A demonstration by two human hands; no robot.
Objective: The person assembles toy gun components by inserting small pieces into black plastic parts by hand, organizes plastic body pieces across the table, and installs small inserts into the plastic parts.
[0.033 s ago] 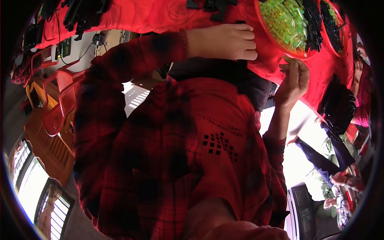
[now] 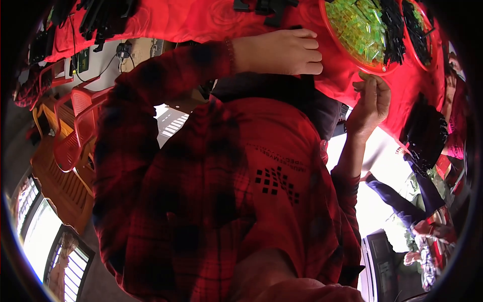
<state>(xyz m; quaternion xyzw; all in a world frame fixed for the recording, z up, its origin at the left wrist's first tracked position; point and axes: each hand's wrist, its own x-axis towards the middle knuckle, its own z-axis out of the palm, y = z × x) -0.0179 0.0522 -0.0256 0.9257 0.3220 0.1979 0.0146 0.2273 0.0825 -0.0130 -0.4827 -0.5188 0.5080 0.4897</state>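
My left hand [image 2: 284, 52] is closed, back upward, over the near edge of the red-covered table. A dark end [image 2: 296, 27] shows just beyond its knuckles; what lies under the palm is hidden. To the right, my right hand [image 2: 371, 103] is raised with thumb and fingertips pinched together, just below the rim of an orange-red basin [image 2: 353, 61]. Anything between those fingertips is too small to make out. The basin holds a heap of small yellow-green translucent pieces [image 2: 354, 30], with slim black pieces [image 2: 394, 35] along its right side.
A second basin of black pieces [image 2: 418, 38] stands further right. Black parts [image 2: 266, 7] lie beyond my left hand, and more [image 2: 103, 20] at the far left. Red tablecloth [image 2: 201, 20] covers the table. A red plastic chair [image 2: 75, 133] and another person [image 2: 432, 231] are nearby.
My left hand has tipped very slightly, and my right hand has shifted a touch, still pinched. The person at the right has moved a little.
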